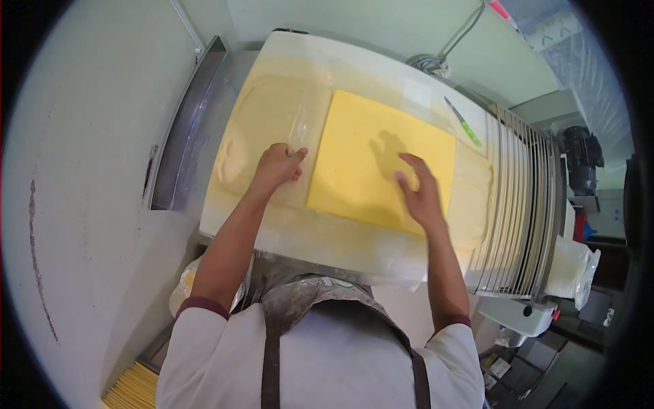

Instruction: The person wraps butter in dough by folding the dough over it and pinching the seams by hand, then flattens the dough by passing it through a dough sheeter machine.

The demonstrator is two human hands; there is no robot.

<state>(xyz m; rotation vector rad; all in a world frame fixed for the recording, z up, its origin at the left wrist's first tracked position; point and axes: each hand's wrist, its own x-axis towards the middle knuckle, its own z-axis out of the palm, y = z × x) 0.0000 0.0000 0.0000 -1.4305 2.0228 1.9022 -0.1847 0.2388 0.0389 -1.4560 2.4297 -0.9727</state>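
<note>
A flat yellow slab, like a sheet of butter (381, 153), lies on a wider sheet of pale rolled dough (262, 112) across the worktable. Just left of the slab, my left hand (279, 165) is closed in a pinch. A glossy strip of clear plastic film (300, 123) runs up from its fingers over the dough. Over the right part of the slab hovers my right hand (421, 194), thumb and fingers apart and holding nothing. Its shadow falls on the yellow surface.
A green-handled knife (464, 124) lies at the table's far right. Conveyor-like metal bars (521, 204) border the right side, with a dark motor (581, 160) beyond. A metal trough (187, 136) stands by the left wall. A coiled cable (428, 63) rests behind the table.
</note>
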